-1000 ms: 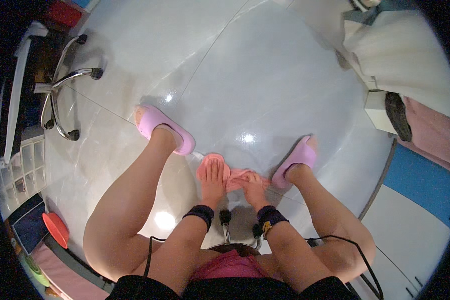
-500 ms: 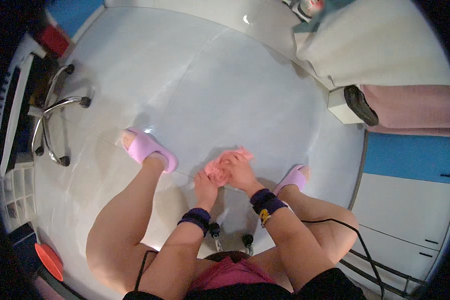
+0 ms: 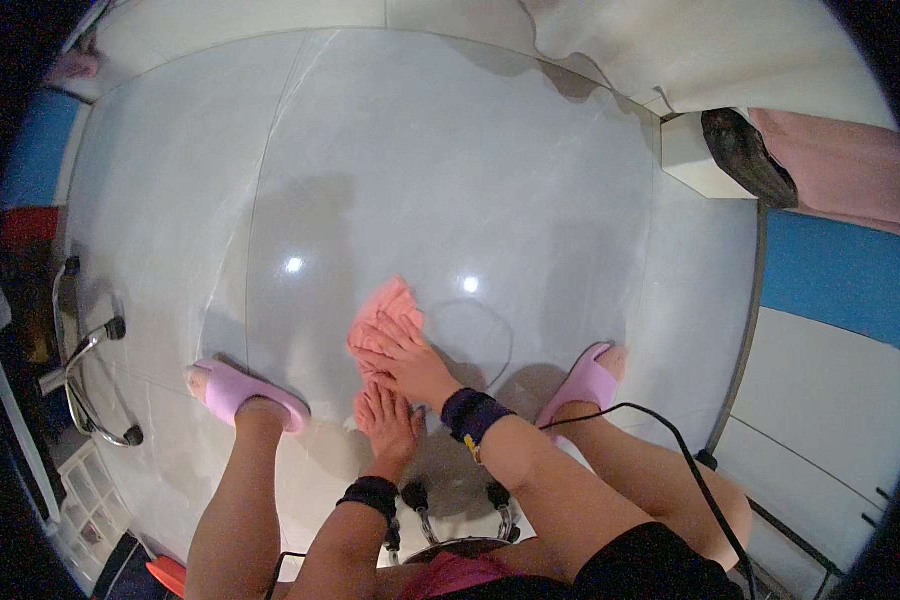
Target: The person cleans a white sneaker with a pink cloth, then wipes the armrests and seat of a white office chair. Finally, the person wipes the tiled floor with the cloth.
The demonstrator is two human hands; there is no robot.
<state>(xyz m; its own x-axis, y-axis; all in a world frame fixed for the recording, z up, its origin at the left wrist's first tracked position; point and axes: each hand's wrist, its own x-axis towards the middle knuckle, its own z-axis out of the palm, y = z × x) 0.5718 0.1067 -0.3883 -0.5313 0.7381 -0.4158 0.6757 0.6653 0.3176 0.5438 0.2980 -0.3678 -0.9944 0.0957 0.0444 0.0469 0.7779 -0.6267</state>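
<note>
A crumpled salmon-pink cloth [image 3: 395, 296] lies on the pale tiled floor, ahead of and between my two feet. My right hand [image 3: 405, 360] rests flat across its middle, fingers spread and pointing forward-left. Closer to me, my left hand [image 3: 385, 425] presses on the near end with its fingers stretched out. Part of the cloth is hidden beneath both hands. Dark bands circle both wrists, the right one with a yellow mark.
Lilac slippers [image 3: 255, 395] are on my feet, either side of the cloth. Chair casters [image 3: 415, 494] stand close behind my hands. Another chrome chair base [image 3: 88, 352] is at left, near a white basket [image 3: 95, 500]. White-and-blue cabinets [image 3: 820, 370] line the right; a black cable [image 3: 660, 415] crosses my right leg.
The cloth and both hands have moved forward and a little left relative to my feet. My right hand's fingers are now spread flatter, and the cloth looks more stretched out. The view has shifted.
</note>
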